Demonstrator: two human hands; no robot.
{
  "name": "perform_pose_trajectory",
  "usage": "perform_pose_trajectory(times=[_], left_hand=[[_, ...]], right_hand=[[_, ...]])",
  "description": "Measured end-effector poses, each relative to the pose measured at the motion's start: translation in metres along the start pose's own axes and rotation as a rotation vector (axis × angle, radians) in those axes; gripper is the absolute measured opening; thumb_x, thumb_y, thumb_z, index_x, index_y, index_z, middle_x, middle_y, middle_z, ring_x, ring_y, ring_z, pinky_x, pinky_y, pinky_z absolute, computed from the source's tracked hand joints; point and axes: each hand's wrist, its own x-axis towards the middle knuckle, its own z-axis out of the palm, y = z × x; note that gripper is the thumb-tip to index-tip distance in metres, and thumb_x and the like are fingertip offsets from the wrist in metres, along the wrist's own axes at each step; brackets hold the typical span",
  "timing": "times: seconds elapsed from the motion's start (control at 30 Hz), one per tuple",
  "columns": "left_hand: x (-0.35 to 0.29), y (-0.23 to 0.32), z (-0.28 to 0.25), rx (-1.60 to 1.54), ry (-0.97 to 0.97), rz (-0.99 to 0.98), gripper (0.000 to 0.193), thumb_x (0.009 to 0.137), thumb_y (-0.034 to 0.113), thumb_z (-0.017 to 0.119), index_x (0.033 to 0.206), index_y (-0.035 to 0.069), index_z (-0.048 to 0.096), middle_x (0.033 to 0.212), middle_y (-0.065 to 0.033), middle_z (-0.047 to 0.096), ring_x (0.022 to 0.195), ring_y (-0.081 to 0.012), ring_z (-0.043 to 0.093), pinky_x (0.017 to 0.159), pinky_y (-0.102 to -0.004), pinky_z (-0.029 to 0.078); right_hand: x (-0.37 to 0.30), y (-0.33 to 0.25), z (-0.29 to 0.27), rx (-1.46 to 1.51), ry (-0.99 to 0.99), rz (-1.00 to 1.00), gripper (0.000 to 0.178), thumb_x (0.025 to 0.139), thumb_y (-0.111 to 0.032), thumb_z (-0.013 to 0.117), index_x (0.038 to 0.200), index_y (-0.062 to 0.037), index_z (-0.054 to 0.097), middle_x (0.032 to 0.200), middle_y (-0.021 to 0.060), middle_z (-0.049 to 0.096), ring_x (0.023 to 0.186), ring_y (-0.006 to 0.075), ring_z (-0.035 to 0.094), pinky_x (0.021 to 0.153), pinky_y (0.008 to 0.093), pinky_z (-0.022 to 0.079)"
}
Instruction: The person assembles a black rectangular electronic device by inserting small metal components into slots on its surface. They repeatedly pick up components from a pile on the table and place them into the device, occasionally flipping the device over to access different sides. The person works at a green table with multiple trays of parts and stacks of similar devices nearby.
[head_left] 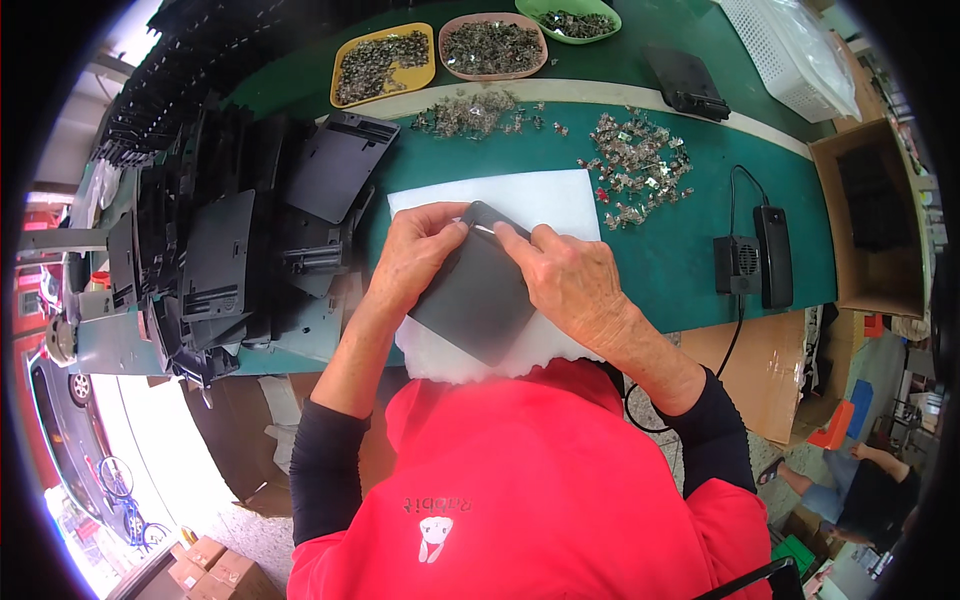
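A flat black plastic cover with rounded corners lies tilted over a white foam sheet in front of me. My left hand grips the cover's upper left edge, thumb on top and fingers behind it. With curled fingers, my right hand holds the upper right edge, a fingertip pressed beside a small bright slot near the top corner. Whether a small part sits under that fingertip is hidden. Beyond the foam lie loose piles of small metal clips and smaller clear-looking pieces.
Stacks of black plastic covers crowd the left of the green table. Yellow, pink and green trays hold small parts at the back. To the right are a small black speaker-like device, a phone-like handset and a cardboard box.
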Motion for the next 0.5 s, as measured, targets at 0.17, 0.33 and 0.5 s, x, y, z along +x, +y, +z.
perform_pose_trajectory(times=[0.17, 0.33, 0.5], left_hand=[[0.0001, 0.0008, 0.0019, 0.062, 0.026, -0.010, 0.030, 0.093, 0.006, 0.058, 0.119, -0.006, 0.064, 0.094, -0.0063, 0.071, 0.076, -0.0079, 0.065, 0.068, -0.0242, 0.054], [0.0015, -0.0020, 0.0009, 0.047, 0.010, -0.006, 0.030, 0.092, 0.007, 0.058, 0.119, -0.006, 0.064, 0.094, -0.0067, 0.071, 0.076, -0.0082, 0.065, 0.068, -0.0242, 0.054], [0.0007, -0.0005, 0.0017, 0.052, 0.006, 0.017, 0.031, 0.093, 0.007, 0.058, 0.119, -0.007, 0.064, 0.094, -0.0071, 0.071, 0.076, -0.0088, 0.064, 0.068, -0.0245, 0.054]], right_hand=[[0.0015, 0.0002, 0.0020, -0.035, -0.010, -0.013, 0.044, 0.083, -0.015, 0.061, 0.127, -0.0138, 0.058, 0.082, 0.0064, 0.060, 0.061, 0.0223, 0.066, 0.051, 0.0356, 0.051], [0.0031, -0.0027, 0.0023, -0.078, -0.045, -0.019, 0.044, 0.083, -0.015, 0.061, 0.127, -0.0128, 0.057, 0.084, 0.0060, 0.061, 0.061, 0.0210, 0.066, 0.051, 0.0349, 0.051], [0.0030, -0.0038, 0.0025, -0.079, -0.039, -0.020, 0.046, 0.082, -0.015, 0.061, 0.128, -0.0122, 0.057, 0.084, 0.0055, 0.061, 0.061, 0.0203, 0.066, 0.051, 0.0340, 0.051]])
